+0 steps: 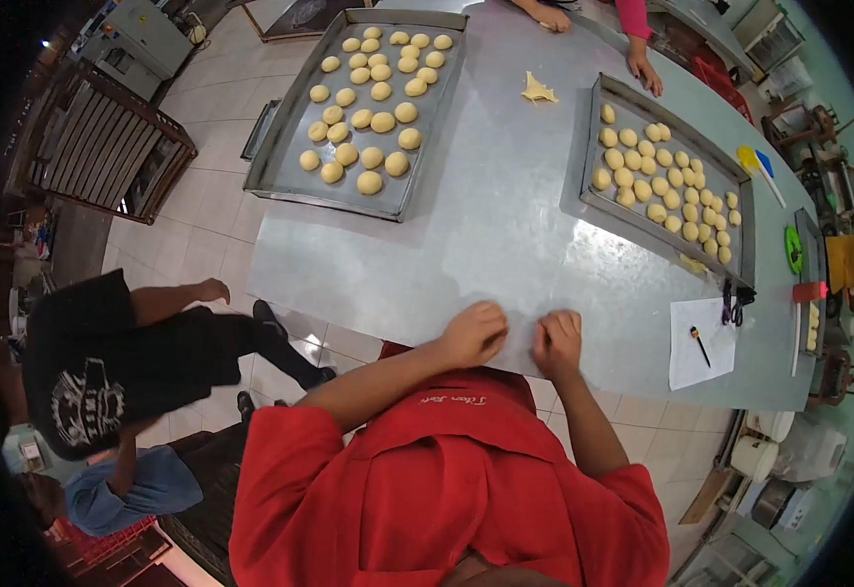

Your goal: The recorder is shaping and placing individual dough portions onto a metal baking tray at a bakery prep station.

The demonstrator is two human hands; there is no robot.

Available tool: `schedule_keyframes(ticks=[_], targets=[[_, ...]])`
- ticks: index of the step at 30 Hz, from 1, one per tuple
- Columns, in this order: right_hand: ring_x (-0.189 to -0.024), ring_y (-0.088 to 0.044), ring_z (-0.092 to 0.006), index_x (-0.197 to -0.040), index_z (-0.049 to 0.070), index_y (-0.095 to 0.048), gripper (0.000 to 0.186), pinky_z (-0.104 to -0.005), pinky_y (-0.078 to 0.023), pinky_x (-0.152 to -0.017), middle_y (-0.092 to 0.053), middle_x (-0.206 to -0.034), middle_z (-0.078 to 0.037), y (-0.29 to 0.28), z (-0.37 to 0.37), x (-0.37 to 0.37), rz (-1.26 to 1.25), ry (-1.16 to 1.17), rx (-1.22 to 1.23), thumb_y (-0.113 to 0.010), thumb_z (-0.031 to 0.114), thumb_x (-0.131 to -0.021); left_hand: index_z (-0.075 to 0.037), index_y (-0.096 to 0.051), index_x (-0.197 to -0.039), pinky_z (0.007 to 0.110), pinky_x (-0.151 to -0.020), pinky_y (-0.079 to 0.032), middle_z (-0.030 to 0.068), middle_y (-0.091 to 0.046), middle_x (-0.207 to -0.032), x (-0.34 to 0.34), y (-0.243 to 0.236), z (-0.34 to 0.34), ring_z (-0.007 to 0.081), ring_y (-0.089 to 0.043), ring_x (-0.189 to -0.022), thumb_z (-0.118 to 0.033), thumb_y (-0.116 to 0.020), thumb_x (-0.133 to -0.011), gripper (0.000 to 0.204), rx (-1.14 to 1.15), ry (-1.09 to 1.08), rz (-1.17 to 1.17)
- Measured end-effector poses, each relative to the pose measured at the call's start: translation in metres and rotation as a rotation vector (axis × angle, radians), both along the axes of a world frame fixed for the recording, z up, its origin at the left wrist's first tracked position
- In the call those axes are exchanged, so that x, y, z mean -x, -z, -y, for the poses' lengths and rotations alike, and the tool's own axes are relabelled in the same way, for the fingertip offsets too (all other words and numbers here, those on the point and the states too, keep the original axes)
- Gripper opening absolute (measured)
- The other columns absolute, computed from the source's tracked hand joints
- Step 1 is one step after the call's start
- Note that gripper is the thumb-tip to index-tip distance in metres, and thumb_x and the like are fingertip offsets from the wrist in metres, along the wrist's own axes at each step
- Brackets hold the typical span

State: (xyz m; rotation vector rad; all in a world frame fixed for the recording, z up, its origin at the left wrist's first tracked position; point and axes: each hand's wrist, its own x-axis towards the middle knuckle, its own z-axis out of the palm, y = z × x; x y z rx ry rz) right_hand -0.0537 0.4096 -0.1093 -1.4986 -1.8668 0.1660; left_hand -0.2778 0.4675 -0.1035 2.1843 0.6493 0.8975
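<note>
My left hand (476, 335) rests at the near edge of the steel table (427, 264), its fingers curled in and no object showing in them. Just to its right my right hand (558, 342) lies on the same edge, also loosely closed, with a small gap between the two. Beyond them, at the far left, a metal tray (280, 181) holds several round dough balls (369, 183). A second metal tray (590, 127) at the right holds more dough balls (674, 177), set closer together. Neither hand touches a tray.
A flat dough scrap (538, 88) lies between the trays. Right of my hands are a paper sheet (686, 342), a pen (701, 346) and dark scissors (732, 305). Another person's hand (645, 73) rests at the far side. A person in black (104, 362) stands at left, near a slatted rack (104, 147).
</note>
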Motion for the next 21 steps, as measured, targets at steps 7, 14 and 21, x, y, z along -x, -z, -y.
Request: schedule_keyframes(ticks=[7,14,21], targets=[[-0.080,-0.054,-0.0352,-0.079,0.006,-0.059,0.010,-0.0470,-0.043,-0.077,-0.059,-0.082,-0.012,-0.014,-0.026,-0.072,0.097,0.046,-0.007,-0.069,0.005,-0.077,-0.013,-0.066,-0.089,0.044,-0.079,-0.046,0.0065,-0.063,-0.091,0.078,-0.012,-0.073,0.0304,-0.059,-0.087,-0.018,-0.081,-0.073,0.022,-0.219,-0.028,-0.231],[-0.081,-0.054,-0.0352,-0.077,0.004,-0.059,0.009,-0.0451,-0.043,-0.078,-0.057,-0.081,-0.013,-0.002,-0.057,-0.003,-0.027,0.033,-0.058,-0.068,0.004,-0.077,-0.010,-0.064,-0.088,0.044,-0.079,-0.046,0.0077,-0.062,-0.091,-0.037,0.018,-0.061,0.0315,-0.059,-0.088,-0.013,-0.075,-0.075,0.017,-0.126,-0.081,-0.073],[-0.080,-0.055,-0.0334,-0.078,0.007,-0.059,0.016,-0.0441,-0.044,-0.071,-0.059,-0.083,-0.012,-0.018,0.010,-0.057,-0.016,0.004,-0.083,-0.074,0.002,-0.073,-0.010,-0.065,-0.091,0.045,-0.075,-0.045,0.0074,-0.061,-0.090,0.068,0.010,-0.030,0.0298,-0.060,-0.085,-0.017,-0.081,-0.075,0.023,-0.199,0.117,-0.073]])
